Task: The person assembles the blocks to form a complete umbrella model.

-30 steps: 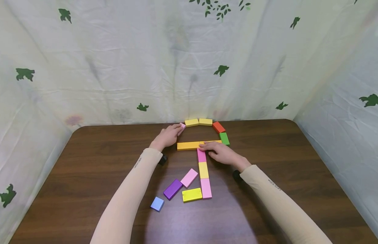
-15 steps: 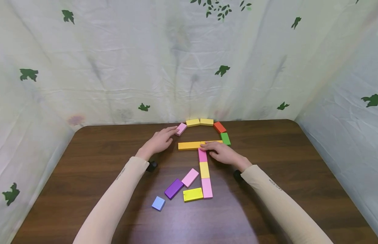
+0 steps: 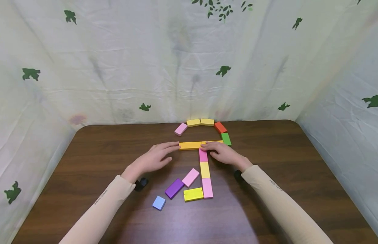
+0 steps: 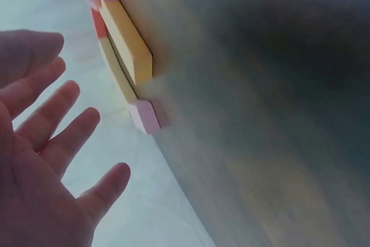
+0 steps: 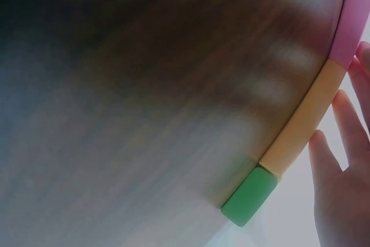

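In the head view, my left hand (image 3: 152, 158) has its fingers extended, the tips right at the left end of an orange block (image 3: 190, 146). It holds nothing; the left wrist view shows the fingers spread. My right hand (image 3: 223, 153) rests its fingertips on a second orange block (image 5: 303, 122), partly hidden, in line with the first. Below them runs a column of a pink block (image 3: 203, 155), a yellow block (image 3: 205, 169) and a light pink block (image 3: 207, 188). An arc curves above: a light pink block (image 3: 181, 129), two pale yellow blocks (image 3: 193, 122), a red block (image 3: 220, 127) and a green block (image 3: 226, 139).
Left of the column lie a bright yellow block (image 3: 193, 194) touching its foot, another light pink block (image 3: 190, 177), a purple block (image 3: 174, 188) and a blue block (image 3: 159, 203). The dark wooden table (image 3: 283, 162) meets a patterned white curtain (image 3: 115, 67) behind.
My left hand has let go of the light pink block at the arc's left end and come down and left to beside the orange block. The right hand stays in place.
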{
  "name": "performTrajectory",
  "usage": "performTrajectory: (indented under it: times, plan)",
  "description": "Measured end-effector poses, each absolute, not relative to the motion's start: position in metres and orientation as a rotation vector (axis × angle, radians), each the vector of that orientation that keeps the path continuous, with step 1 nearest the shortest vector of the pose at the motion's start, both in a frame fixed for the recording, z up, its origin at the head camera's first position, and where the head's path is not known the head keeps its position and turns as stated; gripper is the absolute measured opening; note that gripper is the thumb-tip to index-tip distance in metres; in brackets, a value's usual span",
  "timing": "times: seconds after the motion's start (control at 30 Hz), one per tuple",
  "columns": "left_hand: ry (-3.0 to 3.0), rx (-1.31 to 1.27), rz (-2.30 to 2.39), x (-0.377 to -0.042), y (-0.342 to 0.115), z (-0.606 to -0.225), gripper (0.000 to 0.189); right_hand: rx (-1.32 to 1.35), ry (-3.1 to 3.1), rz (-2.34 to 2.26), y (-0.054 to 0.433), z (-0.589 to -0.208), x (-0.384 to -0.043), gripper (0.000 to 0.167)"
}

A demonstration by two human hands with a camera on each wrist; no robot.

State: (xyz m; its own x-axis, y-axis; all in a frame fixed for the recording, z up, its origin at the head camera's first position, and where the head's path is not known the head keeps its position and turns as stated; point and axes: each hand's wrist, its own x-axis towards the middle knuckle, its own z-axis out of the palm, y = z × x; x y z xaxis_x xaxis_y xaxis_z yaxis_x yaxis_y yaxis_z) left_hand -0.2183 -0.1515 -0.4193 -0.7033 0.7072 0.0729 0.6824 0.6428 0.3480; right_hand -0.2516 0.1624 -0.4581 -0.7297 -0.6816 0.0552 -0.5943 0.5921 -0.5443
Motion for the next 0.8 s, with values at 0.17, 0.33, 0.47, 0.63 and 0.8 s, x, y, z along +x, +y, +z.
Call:
performTrajectory:
  times: [0.17, 0.33, 0.47, 0.63, 0.8]
  plan:
    - [2.717, 1.26, 0.568, -0.195, -0.152, -0.421, 0.05, -1.069, 2.654, -0.826, 0.162, -0.457, -0.251, 0.04]
    - [2.646, 1.301, 0.58, -0.172, -0.153, -0.427, 0.051, -1.048, 2.656, -0.817, 0.162, -0.458, -0.251, 0.04]
    - [2.617, 1.358, 0.578, -0.159, -0.153, -0.432, 0.049, -1.035, 2.659, -0.809, 0.161, -0.458, -0.251, 0.04]
    - [2.611, 1.413, 0.581, -0.149, -0.15, -0.437, 0.049, -1.031, 2.663, -0.799, 0.161, -0.457, -0.25, 0.04]
    - [2.602, 1.415, 0.565, -0.143, -0.147, -0.44, 0.051, -1.05, 2.662, -0.801, 0.161, -0.458, -0.251, 0.04]
